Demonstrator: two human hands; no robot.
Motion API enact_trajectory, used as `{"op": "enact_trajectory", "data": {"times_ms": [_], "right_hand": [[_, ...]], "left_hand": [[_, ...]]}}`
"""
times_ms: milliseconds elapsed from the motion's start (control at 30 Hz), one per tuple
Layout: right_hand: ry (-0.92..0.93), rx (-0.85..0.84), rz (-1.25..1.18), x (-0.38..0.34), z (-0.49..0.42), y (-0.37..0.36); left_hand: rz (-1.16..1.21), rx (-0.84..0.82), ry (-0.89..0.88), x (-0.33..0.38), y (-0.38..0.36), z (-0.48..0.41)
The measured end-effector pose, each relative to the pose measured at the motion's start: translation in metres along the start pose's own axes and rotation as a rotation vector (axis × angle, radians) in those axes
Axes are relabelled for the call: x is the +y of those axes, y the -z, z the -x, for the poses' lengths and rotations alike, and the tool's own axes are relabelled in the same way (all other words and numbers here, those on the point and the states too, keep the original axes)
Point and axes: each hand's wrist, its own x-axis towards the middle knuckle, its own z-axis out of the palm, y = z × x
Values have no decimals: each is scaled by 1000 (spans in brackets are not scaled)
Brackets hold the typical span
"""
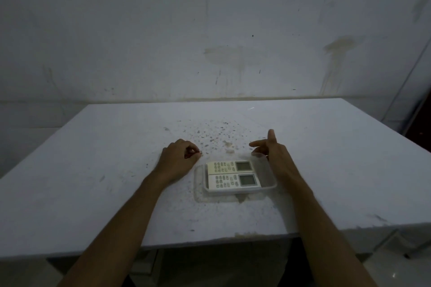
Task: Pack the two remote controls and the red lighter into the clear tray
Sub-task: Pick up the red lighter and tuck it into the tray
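Both remote controls [233, 176] lie side by side in the clear tray [268, 177] on the stained white desk [93, 182]. At the tray's ten o'clock, the left hand [178, 158] is curled around the red lighter [190, 155]. The right hand [271, 149] hovers open and empty over the tray's two o'clock corner.

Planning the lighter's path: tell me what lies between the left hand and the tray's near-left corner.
Head view: only bare, speckled table lies between the left hand, closed on the lighter, and the clear tray.
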Motion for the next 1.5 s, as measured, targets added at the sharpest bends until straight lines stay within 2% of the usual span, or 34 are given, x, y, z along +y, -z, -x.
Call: {"op": "enact_trajectory", "data": {"times_ms": [133,200,300,400,533,667,900,1033,1167,1300,1500], "right_hand": [[11,33,-38,4,0,-2],[27,22,-40,5,1,0],[149,118,177,8,7,-1],[319,237,388,-5,17,-6],[450,155,330,-37,28,-13],[534,131,323,-52,39,-8],[474,249,332,-51,50,0],[360,269,193,-52,50,-3],[241,221,40,-49,56,-6],[229,102,49,-53,63,-7],[256,25,47,-72,67,-2]], "left_hand": [[67,36,-3,-2,-2,5],[243,58,30,5,3,9],[439,85,58,24,14,10],[451,33,30,49,20,13],[441,-85,-38,85,22,17],[480,-73,-80,104,23,17],[583,-108,-109,117,16,24],[824,-79,3,116,12,29],[856,-8,-64,113,10,41],[858,7,-70,113,11,46],[806,-114,-119,115,19,39]]}}
